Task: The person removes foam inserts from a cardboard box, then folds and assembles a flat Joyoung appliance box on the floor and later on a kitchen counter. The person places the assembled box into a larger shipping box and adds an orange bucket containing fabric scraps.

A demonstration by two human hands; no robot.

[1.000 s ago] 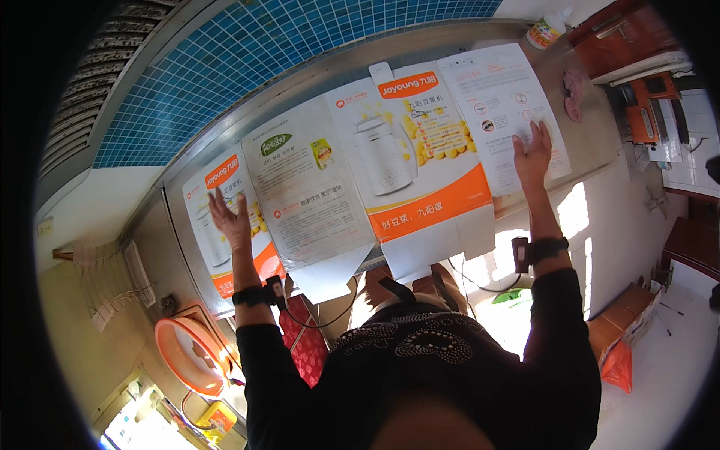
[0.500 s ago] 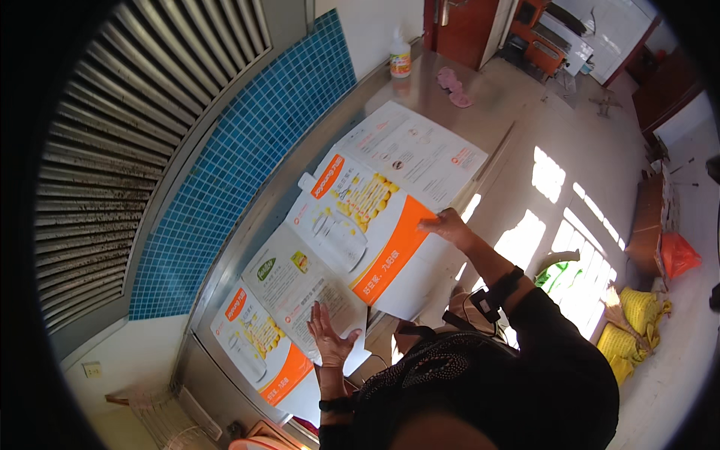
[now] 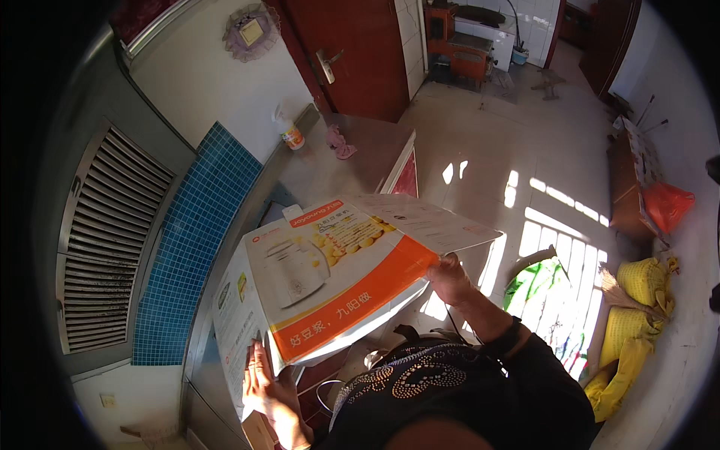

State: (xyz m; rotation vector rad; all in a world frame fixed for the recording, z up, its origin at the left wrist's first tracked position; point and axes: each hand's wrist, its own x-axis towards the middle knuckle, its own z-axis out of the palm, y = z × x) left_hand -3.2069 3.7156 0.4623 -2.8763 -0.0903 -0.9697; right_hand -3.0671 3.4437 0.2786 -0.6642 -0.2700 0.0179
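Observation:
An unfolded cardboard box (image 3: 360, 281), printed white and orange with a picture of a kitchen appliance and yellow beans, is raised at a tilt above the metal counter. Its panels bend at the creases, with one side panel (image 3: 238, 315) sloping down at the left and another (image 3: 442, 225) at the far right. My right hand (image 3: 450, 281) is closed round the lower right corner of the orange band. Against the left panel my left hand (image 3: 270, 394) lies flat, fingers stretched out. Part of its thumb side is shaded.
A spray bottle (image 3: 289, 129) and a pink cloth (image 3: 340, 142) stand at the far end of the metal counter (image 3: 330, 174). Blue tiles (image 3: 187, 255) line the wall at left. Yellow sacks (image 3: 634, 315) and a red bag (image 3: 667, 205) sit on the right.
The cardboard, nearly flat before, is now lifted and folded at its creases, closer to me. My left hand has moved left and down along it; my right hand keeps its grip. The view has shifted.

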